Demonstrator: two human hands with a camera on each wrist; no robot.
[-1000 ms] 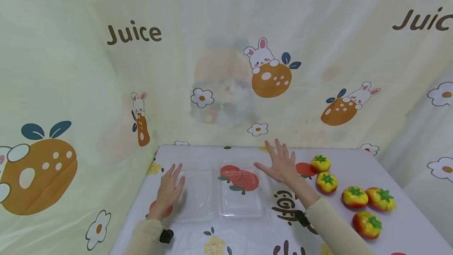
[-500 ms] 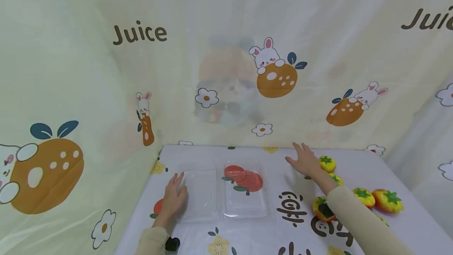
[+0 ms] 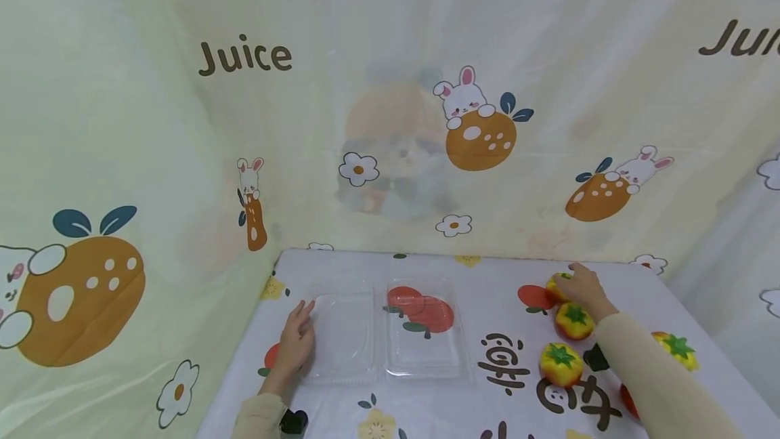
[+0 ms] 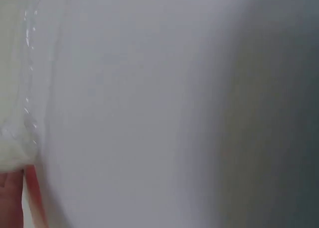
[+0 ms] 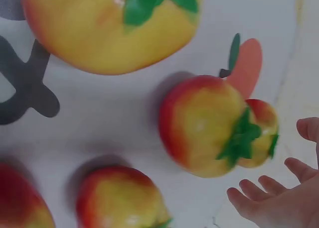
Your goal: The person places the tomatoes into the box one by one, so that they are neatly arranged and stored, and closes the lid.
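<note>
A clear plastic clamshell box lies unfolded on the table, its left half beside its right half. My left hand is at the outer left edge of the box, fingers loosely extended; in the left wrist view only a bit of that hand shows below the box edge. My right hand reaches over the farthest toy persimmon, partly covering it. In the right wrist view the right hand has its fingers spread beside that persimmon, with a gap between them.
Nearer toy persimmons stand on the right: one just below my hand, another closer, and one beyond the sleeve. My right sleeve hides part of this group. A printed curtain hangs behind the table.
My right hand has swung right, from above the box's right half to the far persimmon. My left hand has stayed beside the box, its fingers drawn closer together.
</note>
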